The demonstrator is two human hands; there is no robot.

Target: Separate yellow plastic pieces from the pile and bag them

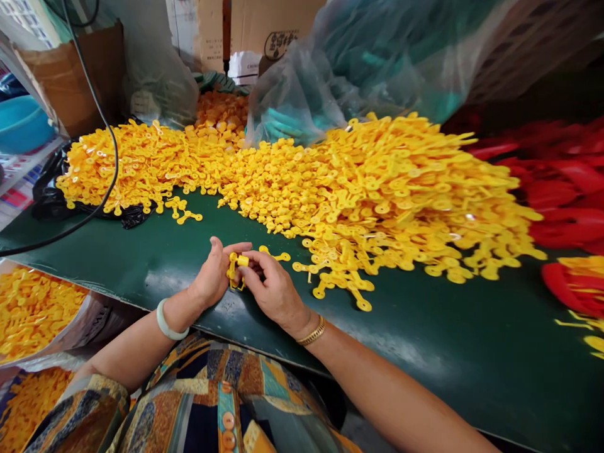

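Between my hands, over the front edge of the dark green table, is a small yellow plastic assembly [233, 272] with a short round piece at its top. My left hand [213, 274] has its thumb raised and its fingers behind the assembly, supporting it from the left. On the other side, my right hand [276, 290] pinches the round piece between thumb and fingers. Just behind them lies a loose yellow link piece [274, 254]. Where the fingers meet, small details of the parts are hidden.
Heaps of yellow parts [377, 189] cover the back of the green table [425, 340]. Red parts [570, 195] lie at the right. A black cable [116, 151] hangs at the left, above sacks of yellow parts [40, 311]. Plastic bags [321, 82] stand behind.
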